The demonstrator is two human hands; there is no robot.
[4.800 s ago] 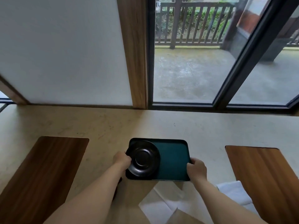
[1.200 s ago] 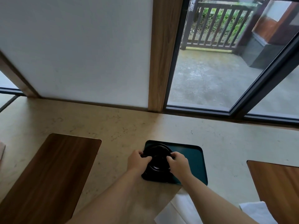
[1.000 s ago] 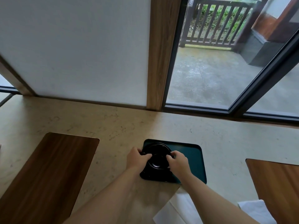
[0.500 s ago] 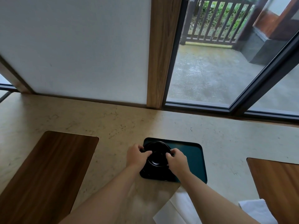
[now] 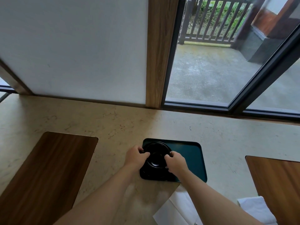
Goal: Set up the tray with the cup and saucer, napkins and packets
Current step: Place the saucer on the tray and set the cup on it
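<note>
two hands on the black cup

a dark green tray (image 5: 191, 158) sat flat on the pale stone counter (image 5: 113, 124), close to the person. on the left part of the tray was a black saucer (image 5: 155, 173), and on the saucer stood a black cup (image 5: 156, 159). the right part of the tray was bare.

the left hand (image 5: 135, 155) was curled around the left side of the cup, fingers bent and touching it. the right hand (image 5: 176, 161) was curled around the right side — its fingers touched the cup too. both hands held the cup between them.

white napkins (image 5: 177, 208) lay on the counter just below the tray, partly under the right arm. a folded white cloth (image 5: 254, 208) lay farther right, at the edge of a brown wooden mat (image 5: 276, 181). another wooden mat (image 5: 48, 168) lay well apart on the left.

behind the counter were a white wall (image 5: 73, 46) and a big window (image 5: 219, 62) — it looked out on a wet patio.
</note>
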